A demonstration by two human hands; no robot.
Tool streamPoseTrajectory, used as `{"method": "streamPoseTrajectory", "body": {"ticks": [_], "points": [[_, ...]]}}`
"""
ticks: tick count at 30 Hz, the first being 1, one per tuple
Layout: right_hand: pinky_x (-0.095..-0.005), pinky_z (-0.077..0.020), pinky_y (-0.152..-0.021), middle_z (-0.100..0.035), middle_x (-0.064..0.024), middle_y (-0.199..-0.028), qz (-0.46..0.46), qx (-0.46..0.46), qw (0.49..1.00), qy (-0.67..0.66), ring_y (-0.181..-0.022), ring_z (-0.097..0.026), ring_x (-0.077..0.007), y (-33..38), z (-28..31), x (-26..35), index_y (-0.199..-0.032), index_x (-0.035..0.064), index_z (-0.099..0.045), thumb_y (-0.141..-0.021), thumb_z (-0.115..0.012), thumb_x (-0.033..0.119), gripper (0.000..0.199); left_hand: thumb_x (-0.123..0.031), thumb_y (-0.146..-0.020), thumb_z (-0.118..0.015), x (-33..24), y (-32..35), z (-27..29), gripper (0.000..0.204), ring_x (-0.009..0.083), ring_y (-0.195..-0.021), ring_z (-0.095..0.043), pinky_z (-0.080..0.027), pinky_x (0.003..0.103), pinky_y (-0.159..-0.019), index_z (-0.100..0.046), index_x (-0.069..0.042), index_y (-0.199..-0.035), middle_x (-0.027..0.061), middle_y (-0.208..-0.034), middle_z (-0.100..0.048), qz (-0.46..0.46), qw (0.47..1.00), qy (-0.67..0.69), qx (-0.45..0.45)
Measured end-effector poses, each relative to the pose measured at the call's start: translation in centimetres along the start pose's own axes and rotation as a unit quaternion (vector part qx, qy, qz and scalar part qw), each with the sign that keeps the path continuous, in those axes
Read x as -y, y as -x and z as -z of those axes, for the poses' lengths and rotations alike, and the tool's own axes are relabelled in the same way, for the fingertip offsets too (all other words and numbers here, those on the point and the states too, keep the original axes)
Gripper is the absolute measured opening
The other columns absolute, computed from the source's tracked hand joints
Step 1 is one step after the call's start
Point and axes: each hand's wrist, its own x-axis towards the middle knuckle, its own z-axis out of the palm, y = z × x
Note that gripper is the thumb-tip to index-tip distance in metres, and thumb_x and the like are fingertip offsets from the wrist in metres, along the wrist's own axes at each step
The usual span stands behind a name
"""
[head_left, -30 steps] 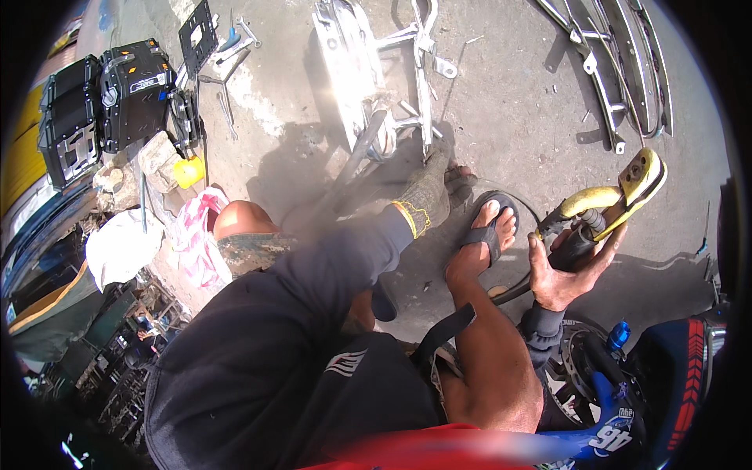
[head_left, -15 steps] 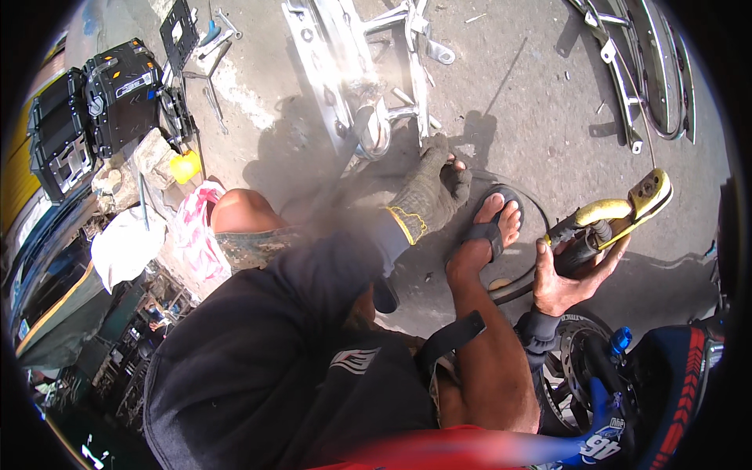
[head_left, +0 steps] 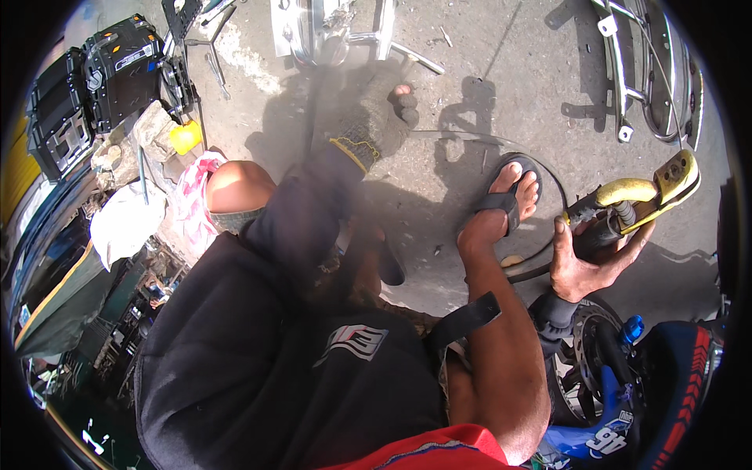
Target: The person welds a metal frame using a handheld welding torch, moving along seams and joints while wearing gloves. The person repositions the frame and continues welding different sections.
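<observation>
My left hand (head_left: 385, 113), in a dark grey work glove with a yellow cuff edge, is curled closed just on the near side of a silver tubular metal frame (head_left: 385, 31). A bare fingertip pokes out of the glove. Blur and the curled fingers hide whatever it may hold. To the right, my bare right hand (head_left: 578, 266) grips the black handle of a yellow welding electrode holder (head_left: 627, 191), thumb on one side and fingers on the other. The holder's jaw end points up and away from me, with a thin rod at its tip.
A dark cable (head_left: 560, 188) curves around my sandalled foot (head_left: 513, 192). More metal frames (head_left: 619, 78) lie at the far right. Two black cases (head_left: 121, 74), a yellow object (head_left: 186, 138) and tools (head_left: 215, 63) sit at the left. A motorcycle wheel (head_left: 583, 356) stands at the lower right.
The view has shifted, so the floor and frame appear higher. My left hand has moved left and away from me, and now appears apart from the frame's end. My right hand still grips the holder.
</observation>
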Motion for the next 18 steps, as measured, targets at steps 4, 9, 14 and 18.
{"method": "streamPoseTrajectory", "body": {"ticks": [4, 9, 14, 18], "points": [[-0.0317, -0.0542, -0.087, -0.037, -0.0219, -0.153, -0.024, 0.001, 1.0, -0.011, -0.124, -0.052, -0.0264, 0.5, 0.4, 0.0, -0.162, -0.0007, -0.015, -0.068, -0.095, 0.018, 0.124, -0.031, -0.104, -0.061, -3.6, -1.2, 2.3, 0.023, 0.0132, -0.076, -0.054, -0.05, 0.029, -0.067, -0.056, -0.01, -0.112, -0.0011, -0.089, -0.054, -0.025, 0.999, -0.045, 0.013], [-0.0346, -0.0514, -0.094, -0.036, -0.0223, -0.153, -0.025, 0.0, 1.0, -0.018, -0.128, -0.049, -0.0271, 0.6, 0.6, -0.4, -0.161, -0.0025, -0.016, -0.066, -0.095, 0.016, 0.125, -0.032, -0.105, -0.058, -4.4, -1.4, 2.5, 0.027, 0.0156, -0.082, -0.057, -0.055, 0.027, -0.07, -0.051, -0.007, -0.113, 0.0032, -0.094, -0.054, 0.005, 0.988, -0.155, -0.006], [-0.0297, -0.0504, -0.087, -0.044, -0.0147, -0.149, 0.04, 0.005, 0.999, 0.035, -0.119, -0.053, -0.0209, 0.0, 1.4, -0.4, -0.162, 0.0027, -0.019, -0.068, -0.096, 0.015, 0.123, -0.02, -0.104, -0.056, -4.2, -0.5, 1.5, 0.011, 0.0179, -0.082, -0.059, -0.052, 0.032, -0.072, -0.049, -0.012, -0.104, 0.0055, -0.089, -0.055, -0.003, 0.994, -0.11, -0.001], [-0.0332, -0.0511, -0.095, -0.04, -0.0202, -0.152, 0.025, -0.004, 0.995, 0.094, -0.131, -0.048, -0.028, -1.1, 2.8, 0.7, -0.161, -0.0023, -0.018, -0.064, -0.097, 0.023, 0.128, -0.021, -0.103, -0.06, -4.7, -0.4, 2.2, 0.017, 0.0226, -0.096, -0.061, -0.052, 0.037, -0.087, -0.053, -0.009, -0.111, 0.0063, -0.1, -0.058, -0.017, 0.997, -0.074, -0.011]]}}
